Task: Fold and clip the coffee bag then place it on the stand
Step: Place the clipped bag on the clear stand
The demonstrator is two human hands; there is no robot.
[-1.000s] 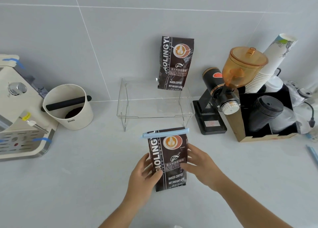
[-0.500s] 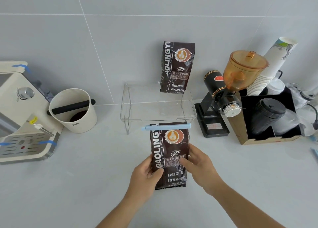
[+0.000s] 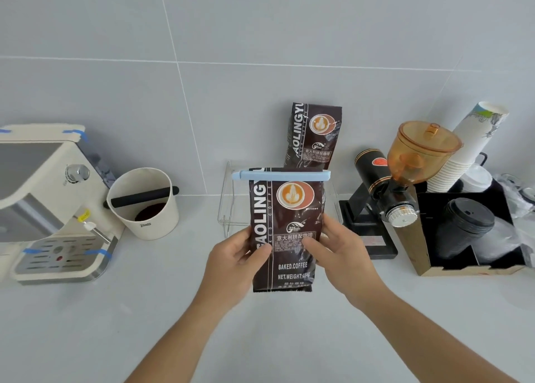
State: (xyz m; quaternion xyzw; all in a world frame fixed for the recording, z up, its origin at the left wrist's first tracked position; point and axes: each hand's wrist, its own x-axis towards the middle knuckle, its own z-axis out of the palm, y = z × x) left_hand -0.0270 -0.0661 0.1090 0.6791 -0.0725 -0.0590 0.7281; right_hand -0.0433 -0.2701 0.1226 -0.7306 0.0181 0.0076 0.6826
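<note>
I hold a dark brown coffee bag (image 3: 286, 209) upright in the air, its folded top pinched by a light blue clip (image 3: 280, 175). My left hand (image 3: 234, 261) grips its left edge with the thumb on the front. My right hand (image 3: 341, 252) grips the right edge the same way. The bag hangs in front of a clear acrylic stand (image 3: 228, 197) against the wall and covers much of it. A second, unclipped coffee bag (image 3: 314, 135) leans on the wall atop the stand's right side.
A cream espresso machine (image 3: 43, 197) and a cream knock box (image 3: 144, 203) stand at the left. To the right are a black grinder with an amber hopper (image 3: 405, 174), a cardboard box of black lids (image 3: 466, 229) and stacked paper cups (image 3: 469, 151). Pale countertop lies below my arms.
Both hands have lifted the clipped bag up and away from me, toward the stand. The grip on it is unchanged.
</note>
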